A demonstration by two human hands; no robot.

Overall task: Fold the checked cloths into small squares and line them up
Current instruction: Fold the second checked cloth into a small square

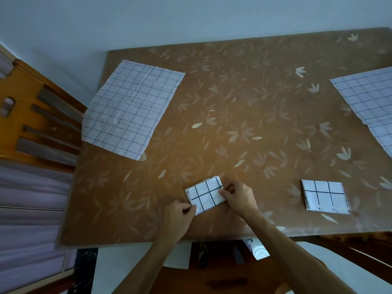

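Brown, leaf-patterned covering lies over the table (244, 107), and on my feed both hands are at work near its front edge. The folded cloth (204, 195) lies flat there, a small checked rectangle, turned a little askew. The left hand (180, 215) pinches its near left corner, fingers curled and thumb closed onto the edge. The right hand (239, 198) grips the right edge, fingers curled against the fabric (from here I cannot tell how many layers it has hold of). Well to the right, also near the front edge, a finished square (324, 197) lies apart from both hands. Farther back, the left spread cloth (131, 107) lies open and reaches the table's left side. The right spread cloth (369, 98) is cut off by the frame. A wooden chair (31, 124) stands just beside the table on the left.
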